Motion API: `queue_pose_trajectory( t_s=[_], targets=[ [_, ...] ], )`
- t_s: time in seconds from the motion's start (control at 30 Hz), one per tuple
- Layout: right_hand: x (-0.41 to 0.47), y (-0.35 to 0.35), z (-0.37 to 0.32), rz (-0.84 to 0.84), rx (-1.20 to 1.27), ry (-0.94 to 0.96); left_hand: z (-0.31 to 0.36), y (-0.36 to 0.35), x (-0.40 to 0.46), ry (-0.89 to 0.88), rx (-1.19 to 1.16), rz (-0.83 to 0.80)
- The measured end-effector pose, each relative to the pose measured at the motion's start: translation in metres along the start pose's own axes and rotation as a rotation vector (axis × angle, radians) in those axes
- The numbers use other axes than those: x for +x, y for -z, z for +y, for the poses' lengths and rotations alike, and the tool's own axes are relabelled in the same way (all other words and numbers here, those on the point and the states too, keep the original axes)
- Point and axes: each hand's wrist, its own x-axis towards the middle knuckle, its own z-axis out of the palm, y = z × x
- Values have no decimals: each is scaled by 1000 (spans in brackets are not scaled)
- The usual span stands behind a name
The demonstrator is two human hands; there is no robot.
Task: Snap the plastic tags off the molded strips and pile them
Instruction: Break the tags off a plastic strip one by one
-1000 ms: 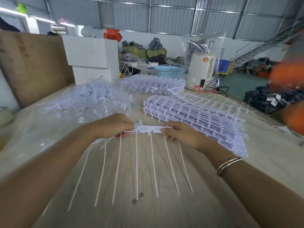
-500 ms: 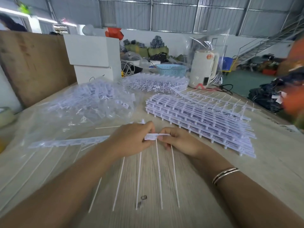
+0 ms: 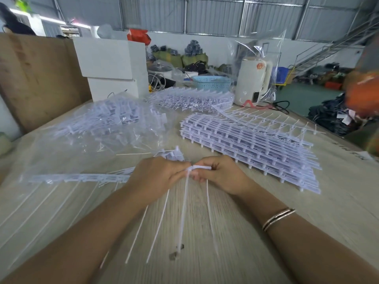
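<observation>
Over the middle of the wooden table [image 3: 256, 253], my left hand [image 3: 158, 179] and my right hand [image 3: 220, 176] meet and pinch a short white molded strip [image 3: 202, 167]. Several thin white tag tails [image 3: 183, 212] hang from it toward me. More tags are gathered in my left hand; their heads [image 3: 172, 155] stick out above its knuckles. A stack of uncut molded strips [image 3: 252, 146] lies to the right. Left of my left hand, another strip [image 3: 78, 178] lies on clear plastic.
A clear bag of loose tags [image 3: 108, 124] sits at the left, another heap of strips [image 3: 190, 98] at the back. A white kettle [image 3: 253, 83], a blue basket [image 3: 212, 82] and white boxes [image 3: 110, 66] stand behind. The table edge runs along the right.
My hands have moved closer together along the strip. The piece between them has become shorter, fewer tails hang from it, and more tags sit bunched in my left hand.
</observation>
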Motion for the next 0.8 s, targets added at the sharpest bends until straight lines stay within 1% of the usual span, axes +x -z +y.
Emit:
queue_pose_trajectory(
  t_s=[0.07,0.1,0.17,0.2,0.3,0.37,0.4,0.43,0.5,0.53,0.63,0.67,0.73,0.8],
  targets=[
    [1,1,1,66,51,8,-6,3,0,182,-193,-67],
    [1,3,2,107,94,1,-11,2,-1,247,-246,-102],
    [1,8,4,149,101,-27,-19,2,-2,287,-253,-123],
    [1,10,6,138,18,-37,-21,2,-3,285,-265,-105],
    [4,9,11,66,-338,-35,-18,0,-1,284,-283,-79],
    [6,5,12,46,-487,-4,-15,-3,0,283,-216,-100],
    [7,3,13,62,-529,22,-12,-3,1,273,-187,-109],
    [8,0,11,100,-526,47,-11,-4,2,265,-167,-113],
    [9,-8,6,174,-412,71,-6,-7,5,236,-147,-104],
    [10,-12,4,171,-363,58,-3,-7,6,217,-138,-97],
    [10,-22,-1,61,-333,-7,2,-8,8,184,-157,-98],
    [10,-20,-3,60,-264,-22,1,-7,7,182,-176,-115],
    [9,-14,-5,112,-106,-32,-2,-3,5,196,-230,-153],
    [7,-10,-6,123,-62,-33,-7,1,2,230,-285,-192]
  ],
)
